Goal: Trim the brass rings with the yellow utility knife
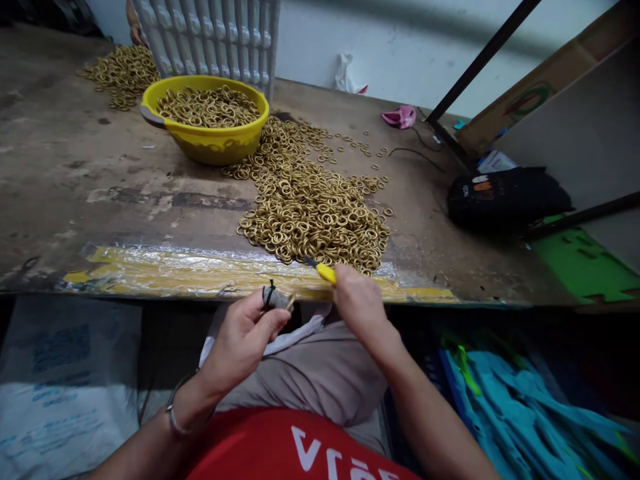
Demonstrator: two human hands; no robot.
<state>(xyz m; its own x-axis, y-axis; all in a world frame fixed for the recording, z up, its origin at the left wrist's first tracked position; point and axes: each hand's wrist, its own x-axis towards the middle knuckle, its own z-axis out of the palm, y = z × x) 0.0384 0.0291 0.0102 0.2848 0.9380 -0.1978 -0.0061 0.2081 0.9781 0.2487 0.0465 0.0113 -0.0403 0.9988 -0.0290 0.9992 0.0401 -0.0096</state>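
My left hand (pixel 243 337) is closed around a small grey bundle (pixel 277 298) tied with a dark cord, held just below the table's front edge. My right hand (pixel 358 299) grips a tool with a yellow handle (pixel 325 272) whose dark tip points into a large heap of brass-coloured rings (pixel 313 210) on the worn wooden table (pixel 90 180). A thin bracelet circles my left wrist. Both hands sit close together above my lap.
A yellow basin (pixel 207 127) full of rings stands at the back left, with another ring pile (pixel 120 73) behind it. A black bag (pixel 505 197) lies at the right. Yellow tape under plastic film (pixel 200 270) covers the table's front edge. Sacks and blue material lie on the floor.
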